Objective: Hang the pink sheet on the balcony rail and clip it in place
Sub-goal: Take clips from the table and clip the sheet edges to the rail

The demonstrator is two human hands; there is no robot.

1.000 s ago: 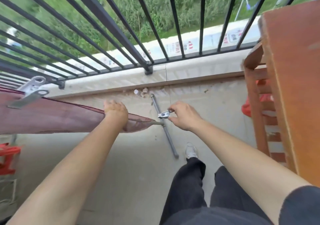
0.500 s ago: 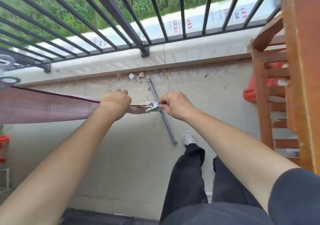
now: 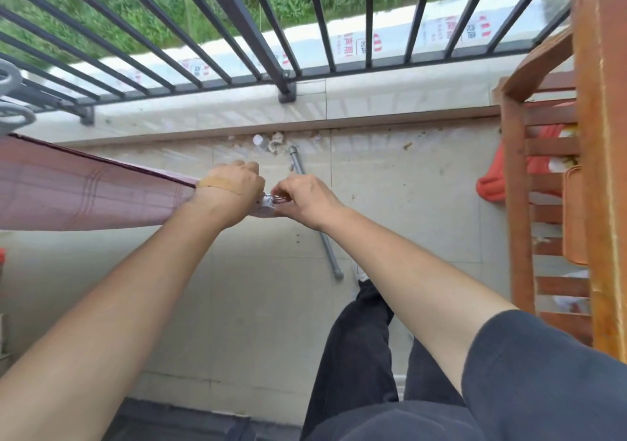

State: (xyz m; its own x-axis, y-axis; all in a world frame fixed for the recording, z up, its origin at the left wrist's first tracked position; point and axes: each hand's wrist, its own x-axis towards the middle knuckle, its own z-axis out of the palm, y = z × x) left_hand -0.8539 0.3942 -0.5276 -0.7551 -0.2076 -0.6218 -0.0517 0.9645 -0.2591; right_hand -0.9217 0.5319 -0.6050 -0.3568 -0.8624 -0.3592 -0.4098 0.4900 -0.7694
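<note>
Overlooking tiled balcony floor (image 3: 237,305), grey pipe (image 3: 324,238); black railing (image 3: 237,23)

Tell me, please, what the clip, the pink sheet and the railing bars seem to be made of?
The clip looks like bare metal: silvery and shiny, though little of it shows. The pink sheet seems woven cloth, matte, with thin dark check lines. The railing bars look like metal painted dark, smooth and faintly glossy.

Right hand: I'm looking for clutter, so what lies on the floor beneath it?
A grey pipe lies on the floor under the right hand; the hand covers its middle stretch.
</note>
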